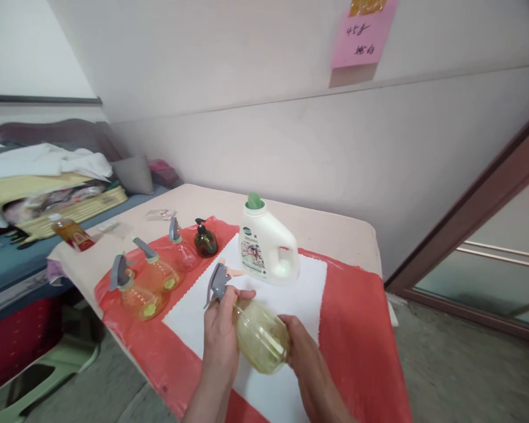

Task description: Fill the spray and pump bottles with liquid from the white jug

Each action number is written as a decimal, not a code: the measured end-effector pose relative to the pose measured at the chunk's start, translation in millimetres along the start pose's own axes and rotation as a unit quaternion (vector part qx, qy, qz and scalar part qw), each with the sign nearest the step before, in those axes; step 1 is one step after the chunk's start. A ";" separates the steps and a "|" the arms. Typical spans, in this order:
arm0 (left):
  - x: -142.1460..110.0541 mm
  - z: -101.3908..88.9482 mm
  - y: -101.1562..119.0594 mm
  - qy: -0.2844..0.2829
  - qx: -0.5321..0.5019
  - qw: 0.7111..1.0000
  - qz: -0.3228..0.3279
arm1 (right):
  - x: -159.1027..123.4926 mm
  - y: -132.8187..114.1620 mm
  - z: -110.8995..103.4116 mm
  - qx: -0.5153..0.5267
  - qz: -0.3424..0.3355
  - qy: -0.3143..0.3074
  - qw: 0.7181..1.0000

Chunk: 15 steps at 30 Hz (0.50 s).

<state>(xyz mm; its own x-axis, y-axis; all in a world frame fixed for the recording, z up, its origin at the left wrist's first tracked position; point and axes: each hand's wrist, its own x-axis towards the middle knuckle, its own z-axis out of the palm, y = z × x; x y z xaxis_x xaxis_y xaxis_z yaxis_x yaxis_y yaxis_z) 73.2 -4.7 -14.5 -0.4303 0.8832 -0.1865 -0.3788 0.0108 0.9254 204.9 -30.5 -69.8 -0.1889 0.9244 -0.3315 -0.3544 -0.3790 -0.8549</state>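
Over the table I hold a yellowish see-through spray bottle (262, 338) tilted on its side, its grey trigger head pointing up and left. My left hand (220, 326) is wrapped round the neck, just below the trigger. At the other end, my right hand (303, 352) grips the base, some of its fingers hidden behind the bottle. Beneath lies a white cloth (306, 294) on a red plastic sheet (357, 335). A white detergent jug (264, 244) with a green spout stands upright on the cloth, beyond the bottle.
Three more trigger spray bottles stand to the left: an orange-tinted one (141, 299), another (164, 273) and a pinkish one (186, 254). A dark pump bottle (206, 241) stands nearby. A drink bottle (73, 232) lies at the left edge. A wall (268, 147) rises behind the table.
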 end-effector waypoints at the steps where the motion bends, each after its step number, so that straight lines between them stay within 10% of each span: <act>1: 1.5 -1.0 -1.0 0.013 0.016 1.000 0.012 | -0.9 2.8 -1.4 -0.084 -0.063 0.015 0.994; 5: 0.3 -0.4 -12.7 0.018 0.046 0.998 0.042 | 0.4 20.4 -4.7 -0.452 -0.311 0.103 0.830; 9: -13.4 8.9 -25.0 -0.010 0.039 0.998 0.051 | 5.6 21.4 -7.0 -0.583 -0.431 0.164 0.669; 12: -23.8 14.8 -27.2 -0.035 0.059 0.996 0.054 | 5.9 14.6 -7.7 -0.610 -0.450 0.171 0.629; 15: -27.5 16.2 -26.6 -0.059 0.106 0.990 0.066 | 4.5 11.8 -6.1 -0.603 -0.439 0.163 0.645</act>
<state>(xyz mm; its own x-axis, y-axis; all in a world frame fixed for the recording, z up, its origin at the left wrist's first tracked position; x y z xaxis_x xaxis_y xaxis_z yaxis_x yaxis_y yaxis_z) 108.4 -21.7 -28.7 -0.3608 0.9321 -0.0305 -0.1397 -0.0217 0.9900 205.4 -30.5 -83.8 -0.1276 0.7938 0.5946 0.8147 0.4258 -0.3936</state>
